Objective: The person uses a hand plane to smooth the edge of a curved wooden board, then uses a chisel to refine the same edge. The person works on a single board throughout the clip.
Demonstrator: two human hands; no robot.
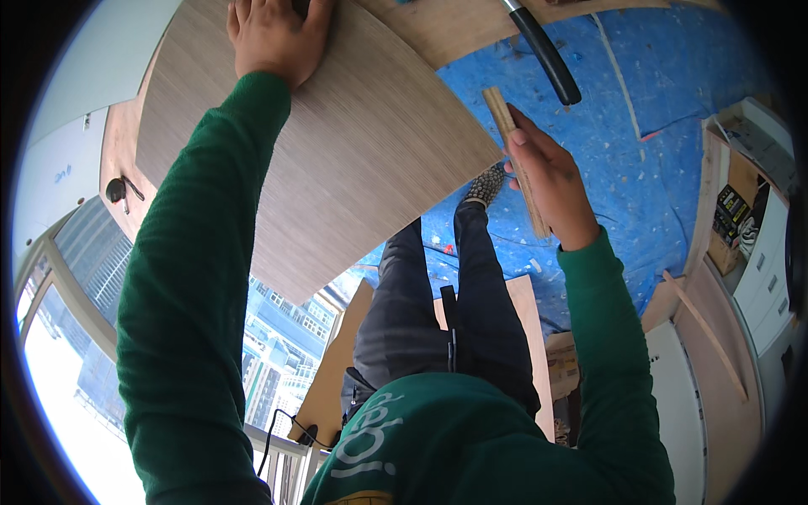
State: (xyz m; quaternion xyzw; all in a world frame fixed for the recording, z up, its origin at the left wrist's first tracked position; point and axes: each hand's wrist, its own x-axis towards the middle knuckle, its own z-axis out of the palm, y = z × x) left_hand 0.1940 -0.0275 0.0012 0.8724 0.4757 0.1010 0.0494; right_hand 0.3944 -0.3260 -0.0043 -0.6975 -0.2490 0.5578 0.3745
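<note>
My left hand (276,44) lies on a large grey-brown wood-grain board (353,143), palm down with the thumb apart from the fingers. The upper picture edge cuts across its fingertips. My right hand (551,181) is closed round a short, narrow wooden strip (519,164), thumb on one side and fingers behind. The strip is held tilted just beyond the board's right corner. Farther off, a tool with a black handle (551,63) and a bright metal shaft juts over the edge of a wooden surface (446,38); its other end is out of view.
A blue sheet (623,160) with specks of debris covers the floor. At left a small black tool (115,190) sits on bare wood near white panels (93,59) and windows. A white drawer unit (762,269) and a leaning wooden batten (707,332) stand at right.
</note>
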